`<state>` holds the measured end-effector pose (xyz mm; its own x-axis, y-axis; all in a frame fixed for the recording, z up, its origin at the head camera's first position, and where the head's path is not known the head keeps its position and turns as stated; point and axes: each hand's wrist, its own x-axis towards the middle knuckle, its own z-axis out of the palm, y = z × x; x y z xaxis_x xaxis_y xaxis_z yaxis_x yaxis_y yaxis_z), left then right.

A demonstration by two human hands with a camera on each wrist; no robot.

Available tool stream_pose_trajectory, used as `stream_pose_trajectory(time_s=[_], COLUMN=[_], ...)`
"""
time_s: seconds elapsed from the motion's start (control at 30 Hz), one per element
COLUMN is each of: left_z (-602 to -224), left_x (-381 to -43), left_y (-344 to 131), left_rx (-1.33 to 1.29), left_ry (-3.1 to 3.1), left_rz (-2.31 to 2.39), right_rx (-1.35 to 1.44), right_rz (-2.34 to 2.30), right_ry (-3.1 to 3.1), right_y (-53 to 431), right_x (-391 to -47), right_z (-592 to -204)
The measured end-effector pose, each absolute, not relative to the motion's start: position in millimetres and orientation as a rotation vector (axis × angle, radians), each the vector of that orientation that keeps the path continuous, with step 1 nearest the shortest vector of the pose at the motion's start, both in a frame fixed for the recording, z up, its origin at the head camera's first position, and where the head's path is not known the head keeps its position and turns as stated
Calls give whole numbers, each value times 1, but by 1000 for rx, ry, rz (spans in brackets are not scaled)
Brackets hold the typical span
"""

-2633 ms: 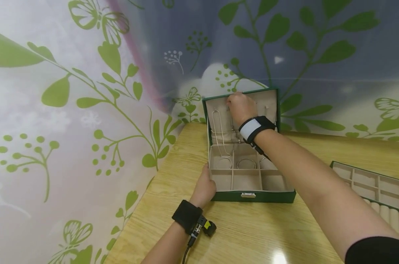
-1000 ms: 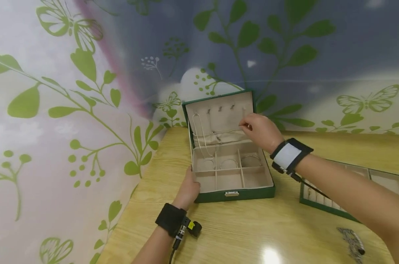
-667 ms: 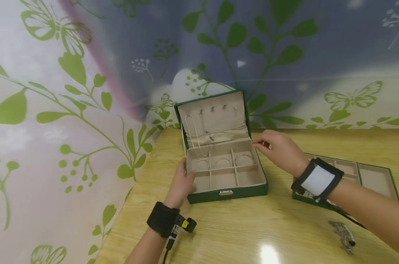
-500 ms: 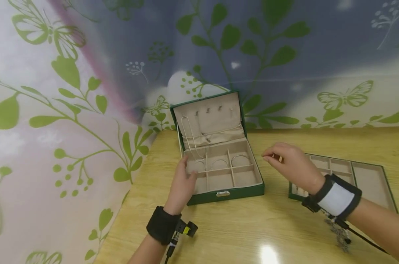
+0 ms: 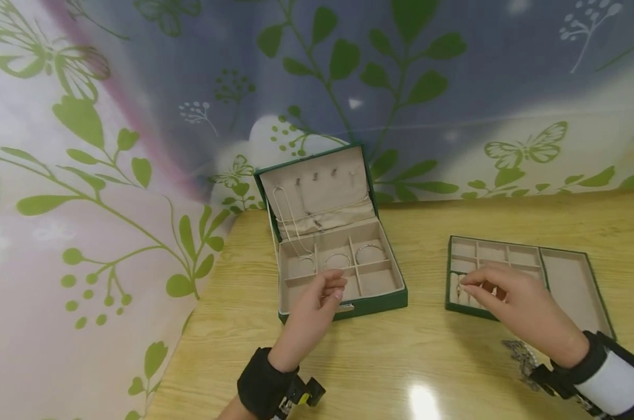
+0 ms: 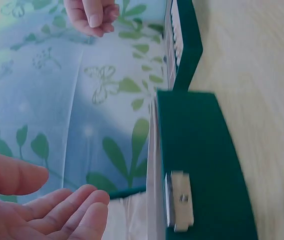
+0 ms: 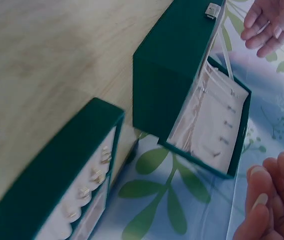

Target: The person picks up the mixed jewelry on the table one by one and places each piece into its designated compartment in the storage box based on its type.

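Note:
A green jewelry box (image 5: 379, 301) stands with its lid raised; necklaces (image 5: 287, 216) hang from the lid hooks and bracelets (image 5: 370, 247) lie in its rear compartments. My left hand (image 5: 311, 309) hovers over the front of the box, fingers loosely bent, holding nothing. Over the ring section of a green tray (image 5: 574, 286) is my right hand (image 5: 521, 303). Its thumb and forefinger come close together, but in the right wrist view the loosely bent fingers (image 7: 259, 200) show nothing between them. Several rings (image 7: 98, 175) sit in the tray's rolls, partly hidden by the hand in the head view.
A tangle of silvery jewelry (image 5: 521, 359) lies on the wooden table (image 5: 369, 361) in front of the tray, partly behind the right wrist strap. A wall covering (image 5: 427, 146) with leaves and butterflies rises behind the box.
My right hand has left the lid and moved right and down to above the tray. My left hand has let go of the box's left side and come over its front. The view has shifted right.

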<state>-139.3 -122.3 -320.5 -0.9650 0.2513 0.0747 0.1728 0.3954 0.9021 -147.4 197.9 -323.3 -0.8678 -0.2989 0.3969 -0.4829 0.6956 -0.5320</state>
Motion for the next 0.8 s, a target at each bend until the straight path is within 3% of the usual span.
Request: stream_pose_trajectory(time_s=[0.8], left_z=[-335], left_x=[-140], left_y=[-43], left_rx=[610], left_ry=[2345], left_rz=[1369], right_rx=[448], right_rz=[863], right_ry=[-2707], right_y=[250], right_x=[-114], right_z=[-340])
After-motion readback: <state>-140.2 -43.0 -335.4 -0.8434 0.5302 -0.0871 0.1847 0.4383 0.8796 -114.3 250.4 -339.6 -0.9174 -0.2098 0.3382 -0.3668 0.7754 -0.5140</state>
